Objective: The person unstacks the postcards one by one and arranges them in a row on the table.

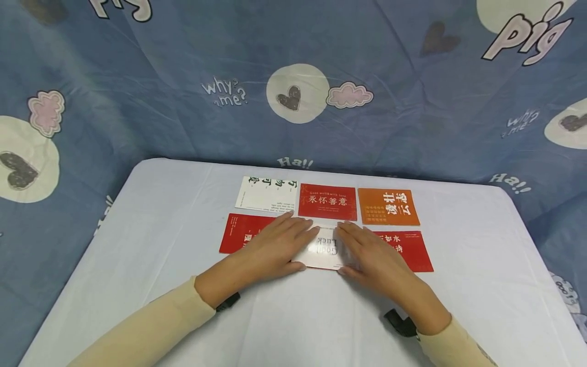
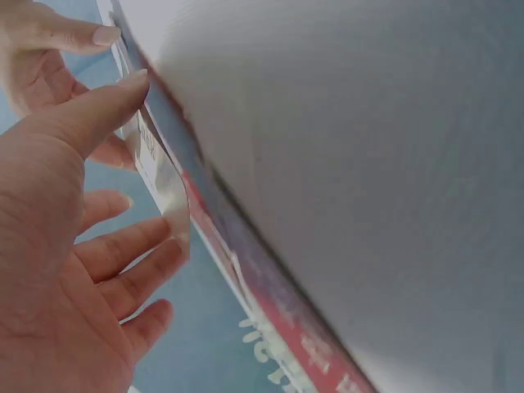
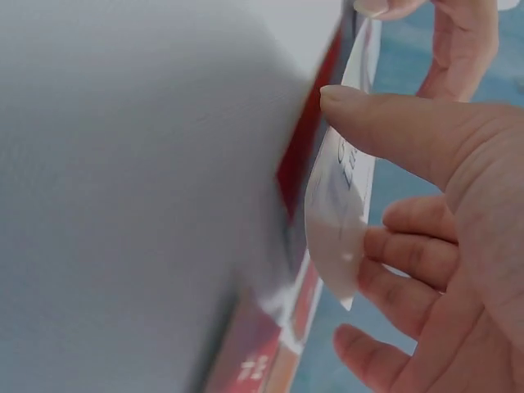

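Observation:
A white card [image 1: 323, 259] printed "Good Luck" lies between my two hands at the middle of the front row of cards. My left hand [image 1: 277, 247] pinches its left end, thumb at the near edge and fingers toward the far edge. At the other end my right hand [image 1: 378, 260] grips it the same way. The card [image 3: 332, 221] bows a little in the right wrist view. Partly covered by my left hand is a red card [image 1: 235, 233]; my right hand overlaps another red card [image 1: 416, 252].
Behind the hands runs a row of three cards: a white one with green characters [image 1: 266, 198], a red one [image 1: 327, 201] and an orange one [image 1: 390, 206]. All lie on a white-covered table [image 1: 183, 199]. A blue patterned cloth [image 1: 183, 122] hangs along the back edge.

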